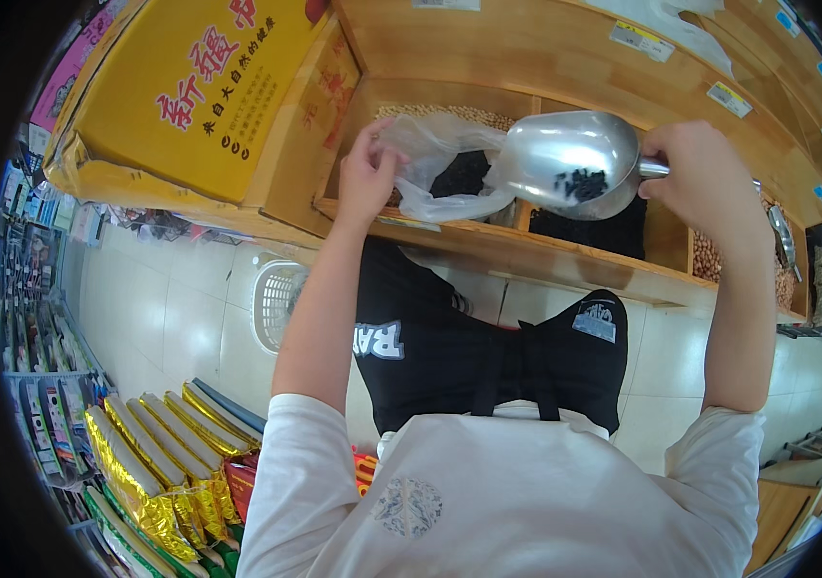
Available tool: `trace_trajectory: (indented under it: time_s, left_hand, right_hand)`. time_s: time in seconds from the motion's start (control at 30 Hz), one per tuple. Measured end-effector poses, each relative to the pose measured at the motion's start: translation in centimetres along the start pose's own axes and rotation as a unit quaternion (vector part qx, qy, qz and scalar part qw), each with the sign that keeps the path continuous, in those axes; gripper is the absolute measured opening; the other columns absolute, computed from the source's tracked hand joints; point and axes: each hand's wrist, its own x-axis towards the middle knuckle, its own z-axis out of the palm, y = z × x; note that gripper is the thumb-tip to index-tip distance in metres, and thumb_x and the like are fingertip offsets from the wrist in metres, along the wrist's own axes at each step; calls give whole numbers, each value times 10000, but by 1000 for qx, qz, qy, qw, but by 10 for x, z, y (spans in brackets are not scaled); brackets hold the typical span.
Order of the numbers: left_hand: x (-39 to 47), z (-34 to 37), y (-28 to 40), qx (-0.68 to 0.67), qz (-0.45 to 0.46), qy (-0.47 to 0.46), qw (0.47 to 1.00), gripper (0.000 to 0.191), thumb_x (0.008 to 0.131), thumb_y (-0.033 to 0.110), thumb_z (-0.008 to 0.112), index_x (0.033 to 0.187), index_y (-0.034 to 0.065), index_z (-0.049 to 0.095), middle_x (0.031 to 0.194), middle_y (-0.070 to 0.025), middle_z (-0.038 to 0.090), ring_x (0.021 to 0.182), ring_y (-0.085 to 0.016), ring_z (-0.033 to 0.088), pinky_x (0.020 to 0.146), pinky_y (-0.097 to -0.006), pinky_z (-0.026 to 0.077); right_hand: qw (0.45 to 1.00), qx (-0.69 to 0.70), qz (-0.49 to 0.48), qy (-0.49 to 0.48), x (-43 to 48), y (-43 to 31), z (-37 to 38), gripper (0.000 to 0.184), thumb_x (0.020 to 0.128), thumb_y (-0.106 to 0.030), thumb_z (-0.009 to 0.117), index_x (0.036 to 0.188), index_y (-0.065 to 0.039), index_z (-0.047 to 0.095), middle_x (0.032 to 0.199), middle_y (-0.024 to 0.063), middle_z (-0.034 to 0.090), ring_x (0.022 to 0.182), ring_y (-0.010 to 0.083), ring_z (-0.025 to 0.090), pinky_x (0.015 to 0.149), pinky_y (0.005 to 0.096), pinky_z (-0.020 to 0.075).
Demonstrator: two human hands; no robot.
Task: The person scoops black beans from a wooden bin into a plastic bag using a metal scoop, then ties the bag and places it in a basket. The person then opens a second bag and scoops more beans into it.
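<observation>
My left hand (pixel 371 170) grips the rim of a clear plastic bag (pixel 422 199), which spreads over a wooden bin of pale beans (pixel 454 112). Dark pieces (pixel 460 173) show inside the bag. The handle of a shiny metal scoop (pixel 563 159) is in my right hand (pixel 693 170). A small heap of black pieces (pixel 583 185) lies in the scoop, whose front edge meets the bag's right side. Below the scoop, a bin holds more black dried goods (pixel 592 227).
A large yellow carton (pixel 187 94) stands at the left of the wooden bins (pixel 599 264). Another metal scoop (pixel 781 235) lies in the reddish-brown nuts or beans (pixel 707 256) at right. A white plastic basket (pixel 277 307) sits on the floor; gold packages (pixel 158 462) stand at lower left.
</observation>
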Motion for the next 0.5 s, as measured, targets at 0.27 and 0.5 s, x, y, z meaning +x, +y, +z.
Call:
trace_trajectory:
  time_s: [0.27, 0.5]
  left_hand:
    - [1, 0, -3, 3, 13, 6, 1000, 411, 971, 31, 542, 1376, 81, 590, 842, -88, 764, 737, -137, 720, 710, -286, 562]
    - [2, 0, -2, 21, 15, 13, 1000, 400, 978, 46, 545, 1374, 81, 596, 846, -91, 765, 747, -139, 723, 724, -290, 562]
  right_hand:
    - [1000, 0, 14, -6, -4, 7, -5, 279, 655, -33, 843, 903, 18, 725, 882, 186, 719, 883, 348, 699, 800, 422, 551]
    - [992, 2, 109, -64, 3, 84, 18, 363, 588, -90, 909, 865, 11, 698, 834, 197, 697, 826, 356, 689, 754, 429, 544]
